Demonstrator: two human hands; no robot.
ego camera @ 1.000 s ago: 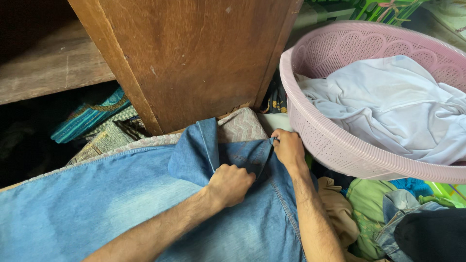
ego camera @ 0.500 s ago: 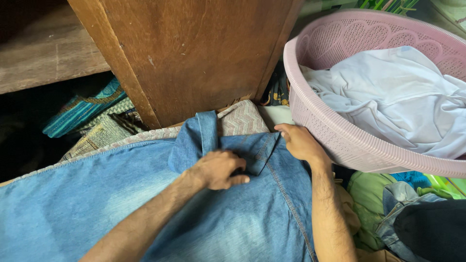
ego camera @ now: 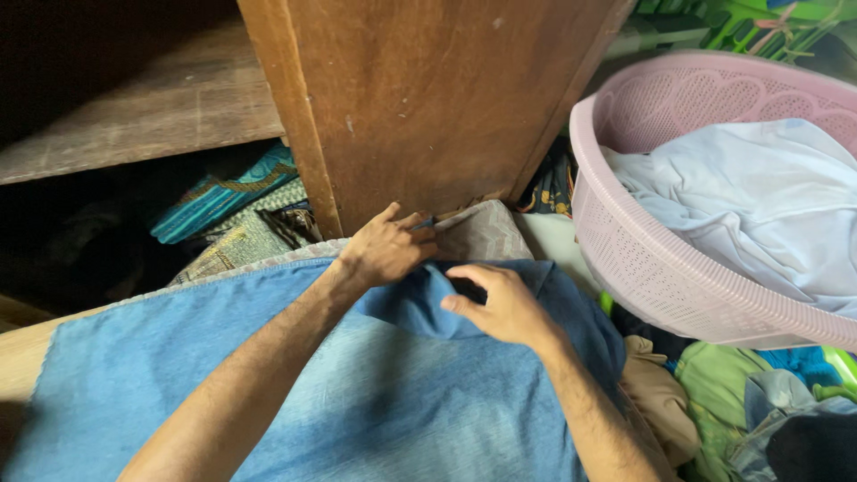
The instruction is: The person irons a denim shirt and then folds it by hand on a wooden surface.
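A blue denim garment [ego camera: 295, 393] lies spread out in front of me on a patterned pad. My left hand [ego camera: 386, 247] pinches the garment's far edge, close to the wooden cabinet door [ego camera: 428, 98]. My right hand [ego camera: 500, 303] rests on the folded denim flap just right of it, fingers curled over the cloth.
A pink plastic laundry basket [ego camera: 661, 277] with white cloth [ego camera: 768, 205] stands at the right. Green, tan and blue clothes [ego camera: 714, 393] are heaped below it. Folded patterned textiles [ego camera: 228, 210] lie under a wooden shelf [ego camera: 134, 116] at the left.
Both hands have moved left and farther away along the denim's far edge. The upturned flap has been folded down, and the view has shifted right.
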